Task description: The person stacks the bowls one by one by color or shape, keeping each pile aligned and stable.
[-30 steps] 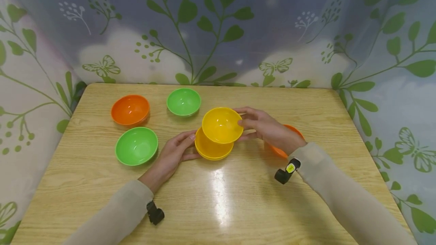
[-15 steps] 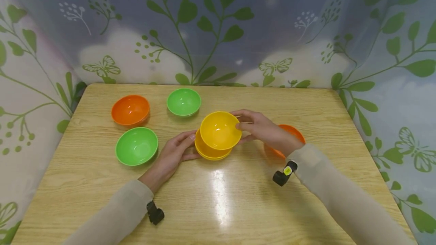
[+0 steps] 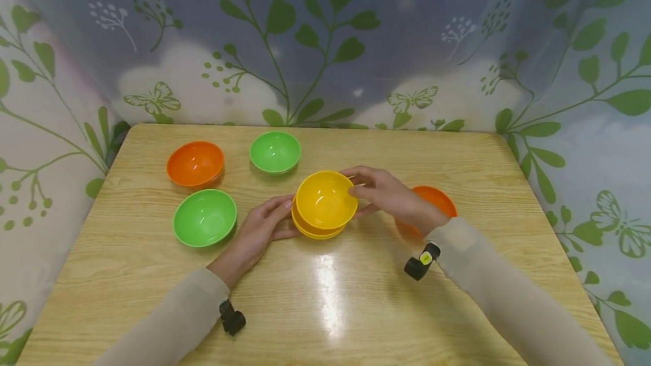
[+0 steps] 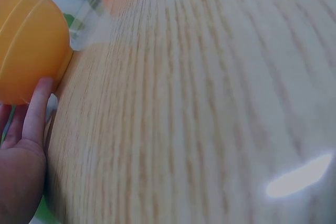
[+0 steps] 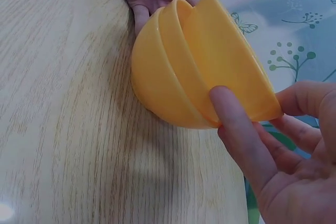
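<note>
Three yellow bowls are gathered mid-table. My right hand [image 3: 385, 192] pinches the top yellow bowl [image 3: 326, 201] by its right rim, thumb inside and fingers outside. In the right wrist view this bowl [image 5: 231, 56] tilts partly into the nested pair of lower yellow bowls [image 5: 152, 72]. My left hand [image 3: 261, 226] holds the pair from the left, thumb at the rim and fingers along the lower side. From the left wrist, a finger shows against the yellow wall of the lower bowls [image 4: 37, 51], close over the wooden table [image 4: 173, 103].
A green bowl [image 3: 204, 218] stands left of my left hand, with an orange bowl [image 3: 195, 164] behind it. Another green bowl [image 3: 275, 152] stands farther back. A second orange bowl [image 3: 438, 201] is partly hidden under my right forearm. Patterned cloth [image 3: 325, 61] hangs behind the table.
My right hand has lowered the top yellow bowl leftward and toward me, so it covers more of the bowls beneath. My left hand has stayed in place.
</note>
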A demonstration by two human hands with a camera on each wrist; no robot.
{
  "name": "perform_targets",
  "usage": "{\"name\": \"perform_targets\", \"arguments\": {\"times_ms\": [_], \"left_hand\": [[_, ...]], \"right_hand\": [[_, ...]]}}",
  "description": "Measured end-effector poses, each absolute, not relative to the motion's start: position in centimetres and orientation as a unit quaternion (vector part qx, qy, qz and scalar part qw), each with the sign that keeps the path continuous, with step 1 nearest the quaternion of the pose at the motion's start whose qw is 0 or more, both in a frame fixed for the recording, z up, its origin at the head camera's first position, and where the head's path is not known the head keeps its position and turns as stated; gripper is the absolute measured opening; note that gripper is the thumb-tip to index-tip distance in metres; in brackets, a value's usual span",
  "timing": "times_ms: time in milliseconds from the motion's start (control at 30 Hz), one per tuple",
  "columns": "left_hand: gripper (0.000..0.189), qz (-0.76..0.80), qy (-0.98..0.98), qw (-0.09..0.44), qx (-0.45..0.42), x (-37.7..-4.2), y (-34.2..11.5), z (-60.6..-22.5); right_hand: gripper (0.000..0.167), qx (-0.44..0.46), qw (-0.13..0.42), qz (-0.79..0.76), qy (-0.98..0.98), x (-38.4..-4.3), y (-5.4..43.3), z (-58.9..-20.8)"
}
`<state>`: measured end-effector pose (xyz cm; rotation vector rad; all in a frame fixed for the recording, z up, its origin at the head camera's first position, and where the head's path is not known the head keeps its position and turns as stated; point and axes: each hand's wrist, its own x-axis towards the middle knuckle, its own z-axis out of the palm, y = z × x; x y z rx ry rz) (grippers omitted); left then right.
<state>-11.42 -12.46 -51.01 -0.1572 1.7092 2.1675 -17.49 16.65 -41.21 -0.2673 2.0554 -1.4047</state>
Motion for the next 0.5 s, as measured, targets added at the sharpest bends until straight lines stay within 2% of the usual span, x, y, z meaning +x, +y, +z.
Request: {"name": "perform_targets", "arguments": {"times_ms": [500], "left_hand": [[0.047, 0.771, 0.607, 0.188, -0.043, -11.37, -12.22, -50.86]], "right_hand": [[0.044, -0.100, 0.289, -0.505, 0.807, -16.96, 15.96, -41.57]]}}
